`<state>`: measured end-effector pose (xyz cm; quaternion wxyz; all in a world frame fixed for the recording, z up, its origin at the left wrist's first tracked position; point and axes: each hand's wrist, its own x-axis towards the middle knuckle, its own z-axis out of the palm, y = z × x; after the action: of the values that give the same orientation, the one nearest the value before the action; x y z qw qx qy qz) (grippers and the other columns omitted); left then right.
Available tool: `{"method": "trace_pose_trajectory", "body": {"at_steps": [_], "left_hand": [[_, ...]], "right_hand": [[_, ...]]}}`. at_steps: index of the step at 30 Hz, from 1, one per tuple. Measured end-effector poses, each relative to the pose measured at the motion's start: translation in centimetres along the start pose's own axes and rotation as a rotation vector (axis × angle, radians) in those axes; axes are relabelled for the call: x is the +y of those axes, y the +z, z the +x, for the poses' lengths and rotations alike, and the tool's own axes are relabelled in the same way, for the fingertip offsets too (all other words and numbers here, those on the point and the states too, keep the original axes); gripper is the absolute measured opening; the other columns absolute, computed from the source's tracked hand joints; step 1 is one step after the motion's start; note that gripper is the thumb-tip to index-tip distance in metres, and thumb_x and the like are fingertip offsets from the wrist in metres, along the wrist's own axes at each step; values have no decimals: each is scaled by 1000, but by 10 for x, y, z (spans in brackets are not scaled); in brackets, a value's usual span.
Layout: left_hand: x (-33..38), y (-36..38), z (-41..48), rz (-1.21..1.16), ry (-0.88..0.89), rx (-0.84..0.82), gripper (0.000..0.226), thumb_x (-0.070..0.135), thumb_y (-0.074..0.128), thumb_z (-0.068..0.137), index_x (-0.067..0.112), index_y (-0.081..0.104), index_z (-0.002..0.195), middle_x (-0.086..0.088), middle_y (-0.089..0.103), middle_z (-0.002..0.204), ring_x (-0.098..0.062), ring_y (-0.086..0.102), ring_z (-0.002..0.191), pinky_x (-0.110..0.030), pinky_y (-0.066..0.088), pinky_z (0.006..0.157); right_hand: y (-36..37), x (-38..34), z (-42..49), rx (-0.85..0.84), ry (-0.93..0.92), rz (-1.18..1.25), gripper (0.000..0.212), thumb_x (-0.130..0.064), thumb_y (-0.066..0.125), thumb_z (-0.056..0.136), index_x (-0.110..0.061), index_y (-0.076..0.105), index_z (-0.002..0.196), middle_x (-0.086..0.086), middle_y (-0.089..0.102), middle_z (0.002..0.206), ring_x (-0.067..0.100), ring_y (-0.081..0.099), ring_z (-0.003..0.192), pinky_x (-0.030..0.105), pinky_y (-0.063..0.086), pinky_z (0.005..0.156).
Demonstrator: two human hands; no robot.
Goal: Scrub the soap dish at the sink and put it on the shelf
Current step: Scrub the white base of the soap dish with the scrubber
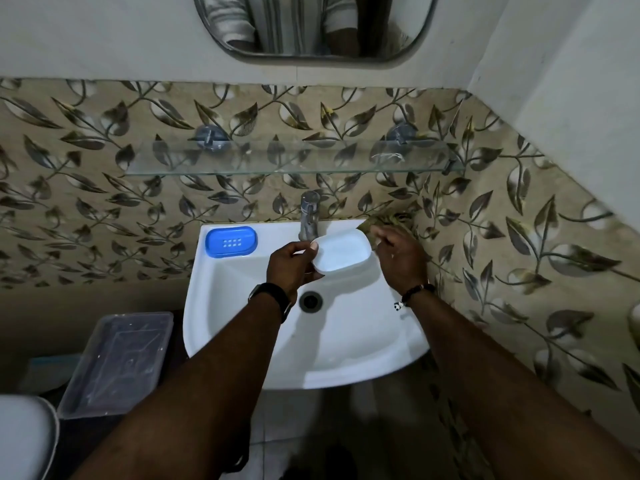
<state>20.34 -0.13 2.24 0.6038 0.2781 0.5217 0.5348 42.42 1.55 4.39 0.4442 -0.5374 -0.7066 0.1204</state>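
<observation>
My left hand holds a white oval soap dish by its left end, over the white sink just in front of the tap. My right hand is at the dish's right end, fingers curled around a greenish scrub pad near the sink's back right corner. A blue soap dish insert with drain holes lies on the sink's back left ledge. The glass shelf runs along the wall above the tap.
A mirror hangs above the shelf. A clear plastic box sits low to the left of the sink, beside a white toilet lid. The leaf-patterned wall closes in on the right. The drain is open.
</observation>
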Motion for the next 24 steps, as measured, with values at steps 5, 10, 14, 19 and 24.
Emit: {"method": "trace_pose_trajectory", "body": {"at_steps": [5, 10, 14, 19, 24], "left_hand": [[-6, 2, 3, 47, 23, 37, 20, 23, 75, 89, 10, 71, 103, -13, 75, 98, -26, 73, 75, -38, 61, 69], [-13, 3, 3, 68, 30, 83, 25, 26, 76, 88, 8, 71, 105, -15, 75, 97, -29, 73, 77, -39, 61, 69], [-16, 7, 0, 70, 41, 106, 19, 24, 75, 89, 9, 72, 100, -13, 77, 91, -28, 73, 77, -40, 62, 69], [-24, 11, -1, 68, 47, 126, 15, 24, 75, 89, 12, 73, 99, -11, 77, 89, -25, 72, 75, -42, 62, 71], [-25, 12, -1, 67, 51, 136, 17, 23, 75, 88, 11, 74, 100, -12, 76, 91, -24, 72, 76, -39, 61, 69]], "right_hand": [[4, 34, 26, -33, 196, -84, 30, -2, 53, 90, -6, 73, 112, 12, 71, 116, 28, 64, 109, 36, 50, 97], [15, 67, 55, -63, 497, -131, 27, -18, 54, 93, -14, 74, 112, 11, 70, 119, 33, 63, 111, 41, 53, 95], [28, 86, 75, -207, 534, -322, 28, -27, 54, 96, -11, 75, 106, 15, 70, 116, 37, 63, 107, 41, 54, 91], [52, 101, 76, -211, 601, -405, 38, -35, 52, 98, -5, 72, 111, 21, 67, 120, 40, 60, 114, 47, 52, 94], [66, 107, 72, -158, 539, -512, 33, -30, 57, 92, -4, 72, 107, 23, 66, 115, 41, 56, 115, 49, 46, 97]]}}
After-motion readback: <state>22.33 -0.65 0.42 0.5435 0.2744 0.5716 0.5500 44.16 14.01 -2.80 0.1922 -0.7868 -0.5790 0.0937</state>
